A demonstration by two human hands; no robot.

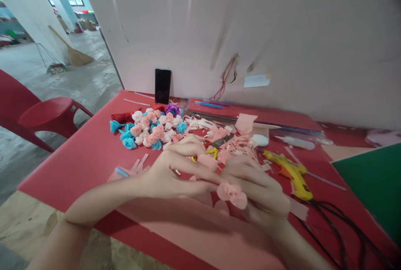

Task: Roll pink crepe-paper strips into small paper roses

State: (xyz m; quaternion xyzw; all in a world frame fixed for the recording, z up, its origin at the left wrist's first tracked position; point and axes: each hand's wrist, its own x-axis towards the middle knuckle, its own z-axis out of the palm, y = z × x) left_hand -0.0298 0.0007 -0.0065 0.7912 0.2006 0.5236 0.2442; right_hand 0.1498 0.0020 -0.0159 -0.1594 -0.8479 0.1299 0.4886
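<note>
Pale-pink paper rose with layered, rounded petals (232, 195) sits between the two hands, just above the red counter (84, 153). The right hand (266, 197) has its fingers curled in behind the flower, seemingly gripping its underside, though the exact hold is hidden. The left hand (178, 170) brings thumb and forefinger close together at the petal edge; whether they pinch it, I cannot tell.

For good shaping, the base wants a firm yet gentle hold, with light pressure at each petal's foot so that the thin rims keep their curl. Turning the flower little by little should help the layers sit evenly.

Among containers, a tapered white plastic bottle (296, 142) lies beyond the yellow glue gun (291, 174); its contents don't show. Farther off, a long-handled dustpan (56, 68) on the floor holds mixed litter. Finished-looking pink, white and blue paper flowers (150, 130) lie loose on the counter, in no container.
</note>
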